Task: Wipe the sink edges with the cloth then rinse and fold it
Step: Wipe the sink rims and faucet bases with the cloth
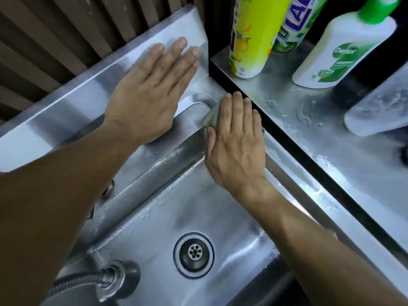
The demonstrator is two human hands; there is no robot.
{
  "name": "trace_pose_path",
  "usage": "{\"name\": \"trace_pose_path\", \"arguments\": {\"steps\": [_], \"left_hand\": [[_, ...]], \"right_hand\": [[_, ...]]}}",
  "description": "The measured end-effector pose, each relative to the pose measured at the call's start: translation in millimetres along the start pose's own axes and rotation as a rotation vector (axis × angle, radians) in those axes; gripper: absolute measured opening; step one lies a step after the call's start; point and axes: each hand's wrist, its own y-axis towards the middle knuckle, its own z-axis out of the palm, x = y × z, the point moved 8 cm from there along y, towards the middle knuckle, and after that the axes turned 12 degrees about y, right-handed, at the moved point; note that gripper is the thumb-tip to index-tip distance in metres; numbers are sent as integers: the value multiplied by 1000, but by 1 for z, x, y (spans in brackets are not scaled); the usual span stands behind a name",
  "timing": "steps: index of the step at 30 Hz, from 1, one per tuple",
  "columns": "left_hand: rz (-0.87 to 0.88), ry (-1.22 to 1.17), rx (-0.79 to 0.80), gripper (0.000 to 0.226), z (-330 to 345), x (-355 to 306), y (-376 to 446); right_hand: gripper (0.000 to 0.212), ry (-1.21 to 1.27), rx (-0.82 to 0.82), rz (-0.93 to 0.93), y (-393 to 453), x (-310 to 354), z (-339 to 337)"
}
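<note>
head view: cloth [210, 117] lies under flat right grip [237, 142]; left grip [148, 93] flat.

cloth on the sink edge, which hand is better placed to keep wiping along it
Right. The right hand already lies flat on the cloth, pressing it to the sink edge at the back corner. The left hand rests flat on the back ledge, off the cloth, likely just bracing.

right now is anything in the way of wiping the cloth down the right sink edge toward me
Nothing visible is. The right hand presses the cloth flat at the far corner, and the right edge is bare. The bottles stand on the separate counter.
</note>
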Motion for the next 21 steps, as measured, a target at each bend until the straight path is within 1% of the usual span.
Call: {"name": "trace_pose_path", "arguments": {"steps": [2,4,10,12,15,18,21], "left_hand": [[7,-108,-36,58,-4,-2,3],[66,-202,-55,59,-8,-14,10],[209,-517,26,66,-5,-58,33],[187,-642,63,64,-1,-70,26],[90,-784,83,62,-1,-81,14],[84,-829,70,62,-4,-85,8],[86,-825,51,60,-1,-84,7]], "right_hand": [[67,-10,-11,-9,-24,-9,-6],[66,-17,-9,-18,-33,-12,-8],[63,6,-59,-32,-24,-10,-4],[62,17,-102,-18,-41,-20,-8],[62,8,-150,25,-66,-31,-14],[61,10,-126,35,-62,-28,-12],[60,25,-83,-17,-35,-15,-6]]}}
